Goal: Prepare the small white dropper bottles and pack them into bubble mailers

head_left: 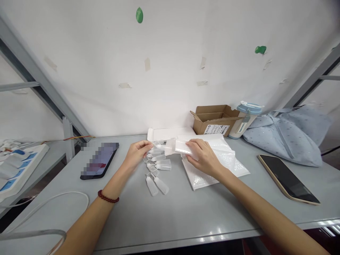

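Note:
My left hand is closed in a pinch at the thin tip of a small translucent squeeze bottle, whose body points right. My right hand grips a white packet with a clear, filmy end that reaches towards this bottle; whether the bottle's end is inside it is hard to tell. Below and between the hands, several more translucent squeeze bottles lie on the grey table, some with thin tips and small loops. White bubble mailers lie stacked under my right hand.
An open cardboard box and a blue-lidded cup stand at the back. A light blue cloth bag and a phone lie right. Another phone, a white cable and a power strip are left.

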`<state>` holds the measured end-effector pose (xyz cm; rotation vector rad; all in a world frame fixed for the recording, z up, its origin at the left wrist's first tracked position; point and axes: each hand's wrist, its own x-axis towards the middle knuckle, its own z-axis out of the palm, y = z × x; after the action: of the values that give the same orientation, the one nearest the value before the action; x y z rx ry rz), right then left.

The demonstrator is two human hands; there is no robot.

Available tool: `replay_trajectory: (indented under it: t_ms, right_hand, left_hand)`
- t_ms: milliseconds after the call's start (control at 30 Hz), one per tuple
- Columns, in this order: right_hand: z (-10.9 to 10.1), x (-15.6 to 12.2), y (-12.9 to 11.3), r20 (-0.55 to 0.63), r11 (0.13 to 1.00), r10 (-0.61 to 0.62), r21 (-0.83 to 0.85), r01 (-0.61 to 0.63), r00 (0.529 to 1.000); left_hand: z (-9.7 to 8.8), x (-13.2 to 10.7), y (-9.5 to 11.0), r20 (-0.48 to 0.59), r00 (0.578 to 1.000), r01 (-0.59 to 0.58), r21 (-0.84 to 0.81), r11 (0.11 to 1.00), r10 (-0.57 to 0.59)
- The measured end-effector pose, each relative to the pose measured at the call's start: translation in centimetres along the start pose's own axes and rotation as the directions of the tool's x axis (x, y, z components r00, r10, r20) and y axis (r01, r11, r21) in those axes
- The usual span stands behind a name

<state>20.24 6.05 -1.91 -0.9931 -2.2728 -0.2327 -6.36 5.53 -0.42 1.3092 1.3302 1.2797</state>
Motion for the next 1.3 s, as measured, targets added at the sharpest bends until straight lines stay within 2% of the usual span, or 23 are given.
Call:
replay_trajectory:
  t_ms: [200, 367, 467, 533, 600, 733, 967, 1300]
  right_hand:
    - [0.0, 0.0, -0.5, -0.023, 0.999, -0.037, 0.022, 0.038, 0.999]
    - [-0.4, 0.1, -0.9, -0.08, 0.997, -0.04, 0.057, 0.044, 0.996]
    - [-0.5, 0.1, -1.2, -0.102, 0.995, -0.059, 0.074, 0.067, 0.993]
    - [-0.5, 0.0, -1.3, -0.118, 0.993, -0.076, 0.085, 0.087, 0.99]
    - [-0.4, 0.0, -1.5, -0.121, 0.99, -0.089, 0.095, 0.101, 0.989]
    - [-0.4, -0.1, -1.9, -0.103, 0.985, -0.114, 0.116, 0.126, 0.988]
    - [-0.7, -0.1, -2.4, -0.086, 0.975, -0.147, 0.156, 0.159, 0.985]
    - [-0.8, -0.1, -2.7, -0.076, 0.964, -0.195, 0.166, 0.205, 0.978]
  left_hand:
    - [2.3, -1.3, 0.0, 0.071, 0.997, -0.034, 0.092, 0.995, 0.027]
    - [3.0, -1.8, -0.1, 0.052, 0.993, -0.113, 0.205, 0.972, 0.104]
    - [3.2, -1.8, -0.2, 0.046, 0.988, -0.154, 0.17, 0.973, 0.148]
    - [3.3, -2.0, -0.1, 0.063, 0.989, -0.14, 0.143, 0.98, 0.132]
    - [3.5, -2.2, 0.1, 0.094, 0.989, -0.126, 0.143, 0.982, 0.113]
    - [4.0, -2.7, 0.4, 0.172, 0.975, -0.17, 0.163, 0.972, 0.141]
    - [4.4, -3.2, 0.1, 0.249, 0.956, -0.201, 0.167, 0.965, 0.156]
    - [4.8, -3.8, 0.8, 0.163, 0.983, -0.119, 0.21, 0.97, 0.086]
